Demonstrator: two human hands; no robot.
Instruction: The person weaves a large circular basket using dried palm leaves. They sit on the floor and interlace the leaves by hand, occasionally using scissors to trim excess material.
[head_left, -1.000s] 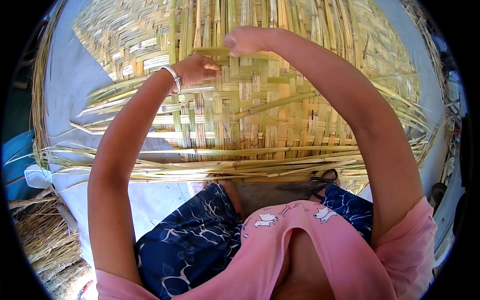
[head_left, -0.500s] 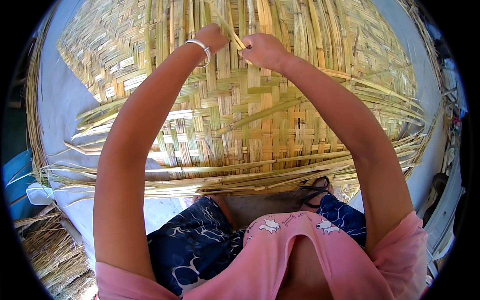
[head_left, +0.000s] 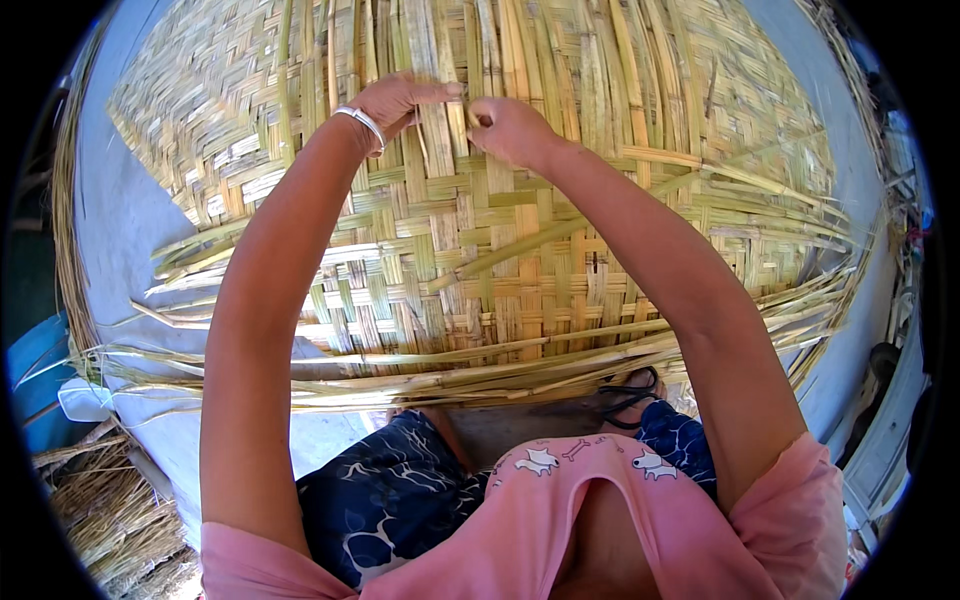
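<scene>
A partly woven mat [head_left: 530, 285] of flat, yellow-green split-cane strips spreads before me. Over its far part lie loose lengthwise strips [head_left: 600, 70], not crossed by others there. My left hand [head_left: 395, 102], with a white bangle at the wrist, is just above these strips, its fingers stretched toward the right hand and slightly blurred. Close beside it, my right hand [head_left: 515, 133] is closed in a pinch on a strip [head_left: 473, 118], which is mostly hidden by the fingers. A loose cane piece [head_left: 510, 252] lies slantwise across the weave below my hands.
Long loose strips [head_left: 480, 383] run along the mat's near edge, by my sandalled foot [head_left: 632, 395]. Grey floor [head_left: 125, 240] borders the mat. At left are a blue object [head_left: 40, 375], a white container [head_left: 85, 400] and a heap of dry stalks [head_left: 110, 510].
My left hand has moved down and left, its fingers now stretched out. The right hand has come slightly lower. The strip that slanted up between both hands no longer stands raised.
</scene>
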